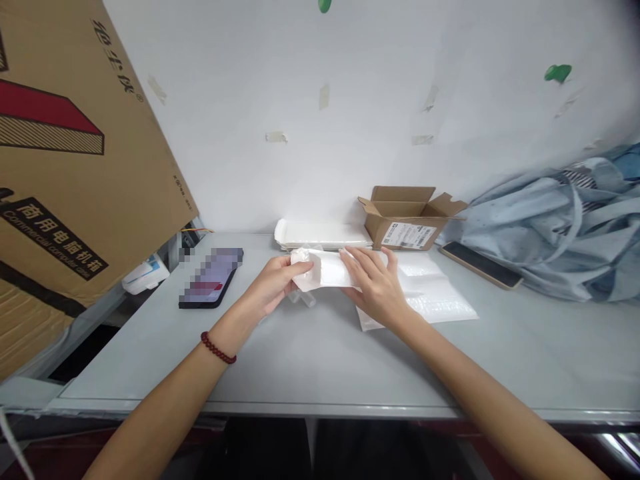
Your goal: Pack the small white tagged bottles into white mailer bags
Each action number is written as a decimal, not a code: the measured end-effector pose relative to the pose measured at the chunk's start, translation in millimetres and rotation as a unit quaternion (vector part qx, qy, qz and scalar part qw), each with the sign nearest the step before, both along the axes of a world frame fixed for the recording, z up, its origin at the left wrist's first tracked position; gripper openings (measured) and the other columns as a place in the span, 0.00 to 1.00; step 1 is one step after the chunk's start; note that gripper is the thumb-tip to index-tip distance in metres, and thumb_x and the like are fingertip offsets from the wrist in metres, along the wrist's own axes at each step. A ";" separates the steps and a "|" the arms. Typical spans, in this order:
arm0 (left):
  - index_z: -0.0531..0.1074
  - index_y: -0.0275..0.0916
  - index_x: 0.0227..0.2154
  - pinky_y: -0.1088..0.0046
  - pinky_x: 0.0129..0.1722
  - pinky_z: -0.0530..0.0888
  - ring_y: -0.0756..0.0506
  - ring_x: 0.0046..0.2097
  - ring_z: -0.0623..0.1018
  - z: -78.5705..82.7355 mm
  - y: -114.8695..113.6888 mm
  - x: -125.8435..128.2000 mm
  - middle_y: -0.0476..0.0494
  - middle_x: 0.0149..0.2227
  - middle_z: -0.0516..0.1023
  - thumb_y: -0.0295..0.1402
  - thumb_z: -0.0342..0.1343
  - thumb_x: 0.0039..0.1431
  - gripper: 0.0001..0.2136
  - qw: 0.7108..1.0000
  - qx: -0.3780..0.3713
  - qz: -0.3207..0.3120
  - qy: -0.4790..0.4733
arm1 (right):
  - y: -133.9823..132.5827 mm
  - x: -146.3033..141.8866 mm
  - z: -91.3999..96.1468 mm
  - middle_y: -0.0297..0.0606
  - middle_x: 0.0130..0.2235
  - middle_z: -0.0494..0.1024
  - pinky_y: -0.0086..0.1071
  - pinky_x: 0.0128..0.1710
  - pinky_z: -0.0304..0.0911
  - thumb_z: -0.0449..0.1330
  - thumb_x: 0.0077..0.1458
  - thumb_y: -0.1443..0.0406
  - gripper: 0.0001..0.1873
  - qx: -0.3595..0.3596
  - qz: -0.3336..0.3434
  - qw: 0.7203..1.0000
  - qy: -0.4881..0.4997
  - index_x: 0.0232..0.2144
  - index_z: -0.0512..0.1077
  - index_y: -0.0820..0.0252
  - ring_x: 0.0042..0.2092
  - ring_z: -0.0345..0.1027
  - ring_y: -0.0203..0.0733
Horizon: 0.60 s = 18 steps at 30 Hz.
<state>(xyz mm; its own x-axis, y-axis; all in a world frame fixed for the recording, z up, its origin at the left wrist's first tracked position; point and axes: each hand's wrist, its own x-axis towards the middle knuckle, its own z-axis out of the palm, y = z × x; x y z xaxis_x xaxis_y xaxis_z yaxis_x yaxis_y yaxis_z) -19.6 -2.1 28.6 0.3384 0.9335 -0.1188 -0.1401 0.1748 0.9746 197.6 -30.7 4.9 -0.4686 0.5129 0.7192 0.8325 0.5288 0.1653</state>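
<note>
A small white box (333, 269) is held between my hands above the table. My left hand (274, 285) pinches its open left end, thumb on top, where the flaps or some clear plastic stick out. Fingers of my right hand (375, 283) lie across the right part of the box, with the thumb below. Under the left end, a clear plastic piece (306, 298) is partly hidden. A white bubble-wrap sheet or bag (440, 297) lies flat beneath and beside my right hand. What the box contains is not visible.
Behind my hands lie flat white cartons (325, 233) and an open brown cardboard box (410, 223) with labels. One phone (213, 277) rests at left, another (480, 265) at right beside a pale blue cloth bag (540, 213). A large carton (85, 167) leans in at left.
</note>
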 end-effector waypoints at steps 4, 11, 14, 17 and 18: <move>0.76 0.31 0.37 0.72 0.37 0.75 0.44 0.38 0.78 3.6 -3.1 3.5 0.36 0.37 0.79 0.33 0.63 0.50 0.13 1.000 -0.009 0.004 -0.015 | 0.3 -1.8 -1.9 0.50 0.52 0.71 0.54 0.54 0.45 0.53 0.54 0.71 0.25 0.003 -0.025 1.000 -0.005 0.55 0.60 0.59 0.52 0.64 0.53; 0.76 0.30 0.33 0.72 0.32 0.75 0.46 0.33 0.78 7.5 -4.8 5.9 0.36 0.33 0.79 0.39 0.60 0.54 0.14 0.999 0.034 0.018 -0.010 | 1.8 -0.6 -4.3 0.46 0.43 0.74 0.49 0.51 0.49 0.51 0.48 0.78 0.25 0.031 -0.025 0.999 -0.011 0.49 0.65 0.59 0.44 0.65 0.48; 0.74 0.31 0.27 0.75 0.22 0.71 0.49 0.24 0.75 7.7 -5.2 7.4 0.41 0.24 0.76 0.45 0.57 0.55 0.18 0.991 0.092 0.095 0.036 | 2.1 -1.6 -4.7 0.44 0.43 0.73 0.48 0.51 0.49 0.51 0.49 0.78 0.25 0.029 -0.040 0.999 -0.013 0.49 0.65 0.57 0.43 0.63 0.45; 0.73 0.32 0.25 0.76 0.21 0.69 0.50 0.22 0.73 8.0 -6.6 8.5 0.44 0.21 0.74 0.44 0.56 0.56 0.17 0.974 0.161 0.145 0.066 | 2.5 -2.7 -5.5 0.44 0.42 0.73 0.47 0.50 0.48 0.51 0.51 0.78 0.23 0.028 -0.043 0.999 -0.018 0.48 0.66 0.59 0.43 0.63 0.45; 0.73 0.32 0.25 0.76 0.22 0.69 0.50 0.23 0.74 7.9 -7.3 8.5 0.44 0.23 0.75 0.43 0.56 0.56 0.16 0.970 0.183 0.142 0.077 | 2.7 -2.8 -5.7 0.45 0.42 0.73 0.47 0.50 0.48 0.51 0.51 0.78 0.22 0.031 -0.041 0.998 -0.019 0.48 0.67 0.60 0.43 0.63 0.45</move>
